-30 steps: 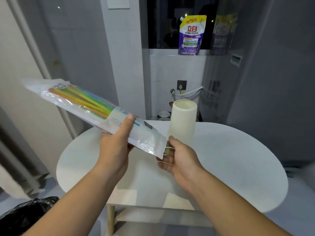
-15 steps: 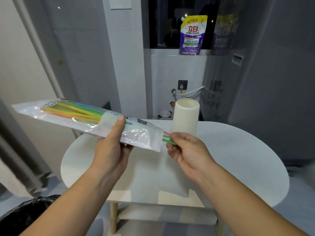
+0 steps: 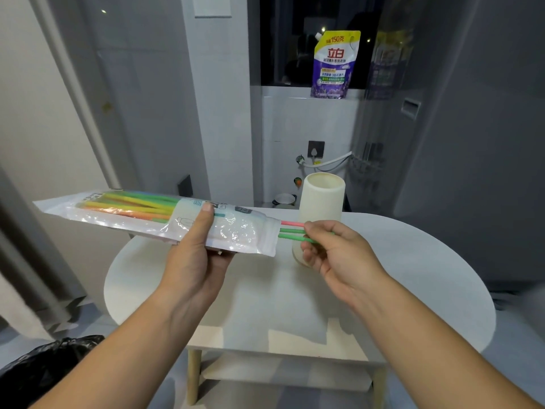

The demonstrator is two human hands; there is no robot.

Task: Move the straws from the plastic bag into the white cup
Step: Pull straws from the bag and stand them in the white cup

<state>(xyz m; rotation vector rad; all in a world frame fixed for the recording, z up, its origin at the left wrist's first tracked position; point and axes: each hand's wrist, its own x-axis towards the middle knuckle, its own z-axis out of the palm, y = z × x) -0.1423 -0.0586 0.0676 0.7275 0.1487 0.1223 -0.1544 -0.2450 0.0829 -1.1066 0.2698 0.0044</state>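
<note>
My left hand (image 3: 196, 258) grips the clear plastic bag (image 3: 118, 219) near its middle and holds it almost level above the table, open end to the right. Several coloured straws (image 3: 132, 205) lie inside the bag. Three straws (image 3: 290, 230), one pink and two green, stick out of the open end, and my right hand (image 3: 336, 255) pinches their tips. The tall white cup (image 3: 323, 208) stands upright on the white table (image 3: 413, 276), just behind my right hand, its lower part hidden by my fingers.
A purple detergent pouch (image 3: 336, 66) stands on the ledge at the back. A black rubbish bag (image 3: 44, 370) lies on the floor at lower left. The round table has a lower shelf (image 3: 280, 376). A grey wall panel stands close on the right.
The bag has swung down from a tilt to nearly level. My right hand has taken hold of three straws and drawn them further out to the right.
</note>
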